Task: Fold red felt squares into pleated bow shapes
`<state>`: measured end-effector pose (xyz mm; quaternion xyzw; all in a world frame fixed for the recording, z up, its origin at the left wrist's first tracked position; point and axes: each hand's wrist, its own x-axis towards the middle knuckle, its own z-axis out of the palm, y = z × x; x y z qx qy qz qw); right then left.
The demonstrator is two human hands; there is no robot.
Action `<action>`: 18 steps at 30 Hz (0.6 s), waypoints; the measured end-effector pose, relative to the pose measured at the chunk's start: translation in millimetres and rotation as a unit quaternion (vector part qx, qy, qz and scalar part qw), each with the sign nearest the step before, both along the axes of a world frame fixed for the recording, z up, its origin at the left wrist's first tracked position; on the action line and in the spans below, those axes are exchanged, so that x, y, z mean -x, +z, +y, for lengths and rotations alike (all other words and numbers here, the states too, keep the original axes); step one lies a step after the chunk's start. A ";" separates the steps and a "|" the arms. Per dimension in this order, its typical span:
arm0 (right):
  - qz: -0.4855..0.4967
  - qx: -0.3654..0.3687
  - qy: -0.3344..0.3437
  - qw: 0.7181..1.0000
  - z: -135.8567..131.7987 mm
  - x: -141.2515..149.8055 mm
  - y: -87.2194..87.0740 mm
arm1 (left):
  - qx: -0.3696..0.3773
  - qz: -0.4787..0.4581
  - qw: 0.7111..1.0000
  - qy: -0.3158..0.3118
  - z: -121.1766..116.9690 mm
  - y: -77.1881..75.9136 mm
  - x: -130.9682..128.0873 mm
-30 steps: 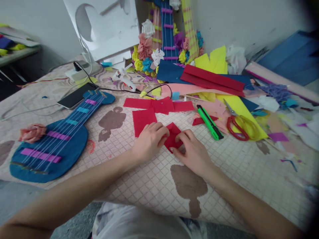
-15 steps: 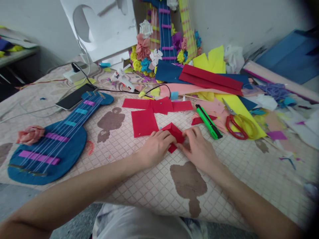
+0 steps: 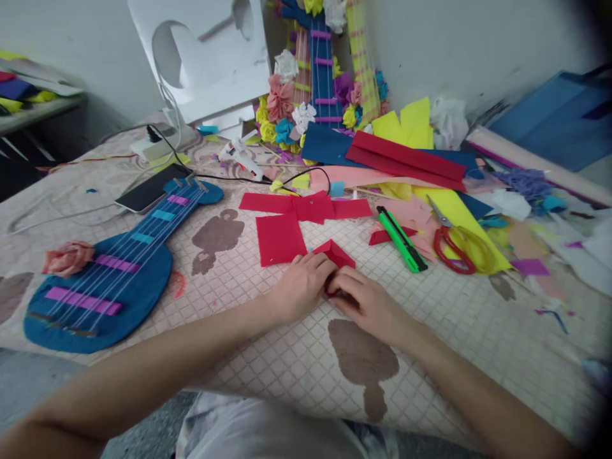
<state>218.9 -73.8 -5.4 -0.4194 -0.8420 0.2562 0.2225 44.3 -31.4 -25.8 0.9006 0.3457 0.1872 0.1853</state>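
Observation:
A small piece of folded red paper lies on the table cover between my hands, its far corner pointing away from me. My left hand grips its left and near part, fingers bent. Across from it, my right hand pinches the near edge, thumb and fingers together, close to the left fingertips. The hands hide the near part of the paper. Just beyond my left hand lies a flat red square, with red strips behind it. A green utility knife rests right of my hands.
A blue paper guitar with a pink rose lies at left beside a phone. A white glue gun and its cord lie behind the strips. Red-and-yellow-handled scissors and coloured paper scraps cover the right side.
My right hand has moved from the paper's right edge to its near edge, nearer my left fingers. The view has shifted slightly.

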 end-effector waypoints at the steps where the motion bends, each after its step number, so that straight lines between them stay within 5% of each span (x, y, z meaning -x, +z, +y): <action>1: -0.002 0.013 0.000 1.000 -0.4 2.2 -0.8 | 0.002 -0.004 1.000 -0.003 0.9 0.3 0.6; 6: -0.003 0.037 -0.029 0.999 1.1 2.3 -3.4 | -0.005 -0.027 0.999 0.029 7.6 7.3 13.2; 13: 0.010 0.044 -0.016 0.999 0.9 0.5 -3.0 | -0.069 0.056 0.989 0.118 18.7 19.8 33.1; 18: 0.063 -0.046 -0.080 0.994 6.3 -10.0 0.9 | -0.052 0.017 0.990 0.127 26.4 20.5 35.8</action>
